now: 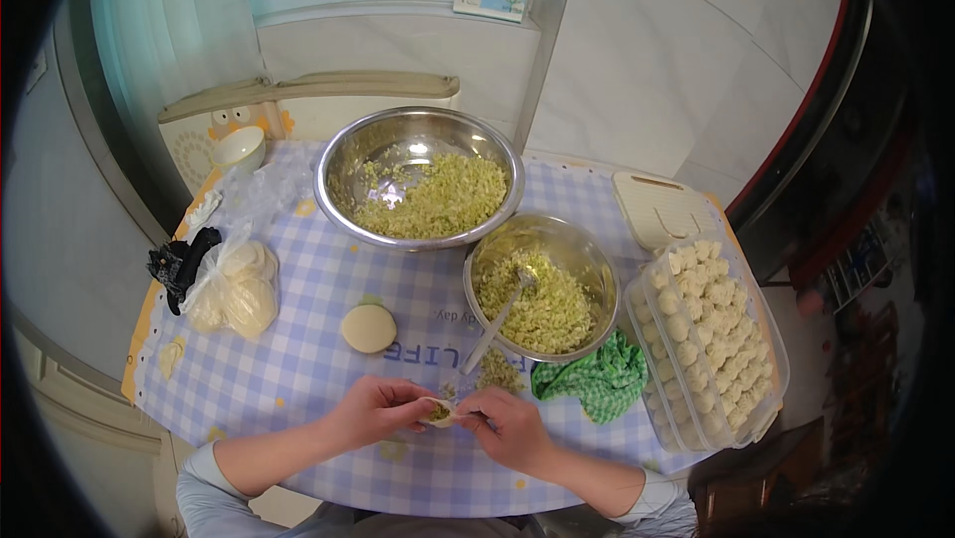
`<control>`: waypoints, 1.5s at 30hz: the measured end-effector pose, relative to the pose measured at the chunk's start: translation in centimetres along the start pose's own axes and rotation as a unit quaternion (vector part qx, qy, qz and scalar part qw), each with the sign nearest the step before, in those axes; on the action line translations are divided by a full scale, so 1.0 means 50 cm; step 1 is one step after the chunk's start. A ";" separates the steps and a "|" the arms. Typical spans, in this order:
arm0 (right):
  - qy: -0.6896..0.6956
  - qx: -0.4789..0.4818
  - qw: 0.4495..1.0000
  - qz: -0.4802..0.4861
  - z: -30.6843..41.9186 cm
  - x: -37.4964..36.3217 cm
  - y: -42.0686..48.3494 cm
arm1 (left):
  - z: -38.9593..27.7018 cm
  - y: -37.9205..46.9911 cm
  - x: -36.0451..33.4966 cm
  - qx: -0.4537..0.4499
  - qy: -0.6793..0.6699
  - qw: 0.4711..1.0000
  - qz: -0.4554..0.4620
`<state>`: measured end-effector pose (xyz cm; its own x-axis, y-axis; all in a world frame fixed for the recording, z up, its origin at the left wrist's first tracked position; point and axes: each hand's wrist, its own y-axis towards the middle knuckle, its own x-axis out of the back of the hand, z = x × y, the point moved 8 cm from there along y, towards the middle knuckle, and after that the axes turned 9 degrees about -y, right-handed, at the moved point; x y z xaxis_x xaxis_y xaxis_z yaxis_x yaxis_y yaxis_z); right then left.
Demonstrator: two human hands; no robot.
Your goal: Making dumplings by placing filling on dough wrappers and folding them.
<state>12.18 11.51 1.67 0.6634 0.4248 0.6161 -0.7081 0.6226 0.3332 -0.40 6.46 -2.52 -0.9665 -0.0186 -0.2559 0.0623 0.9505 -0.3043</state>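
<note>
Between my two hands is a dumpling (440,413), its wrapper part-folded around chopped green filling that still shows at the top. My left hand (384,405) cups it from the left, thumb on the near side. With thumb and fingers, my right hand (507,426) pinches the right edge of the dough. Beyond my left hand lies a stack of round dumpling wrappers (368,328). A smaller steel bowl (606,258) of chopped filling stands past my right hand, and a metal spoon (492,329) leans in it. Some spilled filling (500,372) lies on the tablecloth below the bowl.
A large steel bowl (328,199) with more filling stands behind. On the right, clear plastic boxes (638,329) hold several pleated dumplings, beside a green checked cloth (597,381) and cream board (656,210). A plastic bag of dough wrappers (242,284) lies left, near a small bowl (240,150).
</note>
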 end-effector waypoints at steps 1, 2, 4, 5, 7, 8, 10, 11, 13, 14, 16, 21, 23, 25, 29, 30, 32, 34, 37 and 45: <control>0.000 0.001 1.000 0.001 0.000 -0.002 0.001 | 0.003 0.001 0.002 0.004 -0.010 1.000 -0.003; 0.004 0.006 1.000 -0.004 0.001 -0.002 0.002 | 0.004 0.003 0.004 0.003 -0.011 1.000 -0.004; 0.011 0.007 1.000 -0.002 0.003 -0.006 -0.004 | 0.016 -0.002 0.006 0.012 0.008 1.000 -0.013; 0.011 0.016 1.000 -0.002 0.005 -0.006 -0.001 | 0.018 -0.004 0.005 0.015 0.005 1.000 -0.015; 0.008 0.027 1.000 -0.002 0.008 -0.009 -0.001 | 0.006 0.001 0.001 -0.020 0.016 1.000 0.000; 0.032 0.003 0.999 0.001 0.000 -0.013 -0.005 | 0.011 0.001 0.003 -0.021 0.015 1.000 -0.001; 0.057 -0.019 0.998 0.005 -0.005 -0.015 -0.001 | 0.012 0.002 0.003 -0.050 0.025 0.998 0.012; 0.037 0.001 0.999 0.009 0.005 -0.012 0.004 | 0.013 0.003 0.005 -0.051 0.024 0.998 0.011; 0.018 0.018 1.000 0.014 0.013 -0.012 0.002 | 0.016 0.001 0.005 -0.056 0.040 0.998 0.010; 0.000 0.025 1.000 0.019 0.013 -0.014 0.001 | 0.018 0.001 0.006 -0.055 0.040 0.998 0.010; -0.019 0.031 0.999 0.023 0.009 -0.016 -0.002 | 0.020 0.004 0.006 -0.055 0.039 0.998 0.014; 0.008 0.032 0.999 0.011 0.009 -0.007 0.000 | 0.009 0.000 -0.005 -0.034 0.023 0.999 0.017; 0.008 0.023 1.000 0.007 0.007 -0.005 -0.001 | 0.012 0.000 -0.006 -0.025 0.020 0.999 0.018; 0.008 0.015 1.000 0.003 0.007 -0.003 -0.001 | 0.016 0.000 -0.006 -0.022 -0.008 0.999 0.028; 0.003 0.007 1.000 -0.017 0.014 0.012 0.004 | 0.009 0.000 -0.003 -0.011 -0.051 0.998 0.020; 0.002 -0.007 1.000 -0.019 0.011 0.015 0.004 | 0.006 0.000 -0.006 -0.024 -0.058 0.997 0.036; 0.007 -0.022 0.999 -0.024 0.005 0.017 0.004 | 0.001 0.000 -0.015 -0.036 -0.065 0.996 0.054; 0.016 -0.034 0.999 -0.027 0.001 0.016 0.003 | -0.019 -0.009 -0.028 -0.093 0.004 0.994 0.056; 0.035 -0.048 0.998 -0.017 -0.005 0.010 0.002 | -0.017 -0.011 -0.030 -0.083 0.106 0.990 0.050; 0.005 -0.012 1.000 0.010 0.004 0.001 0.002 | -0.021 -0.011 -0.023 -0.129 0.179 0.975 0.017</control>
<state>12.10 11.45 1.90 0.6521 0.4428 0.6154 -0.7145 0.6302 0.3037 0.40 6.30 -1.09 -0.9929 0.0792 0.0886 0.0751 0.9960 -0.0486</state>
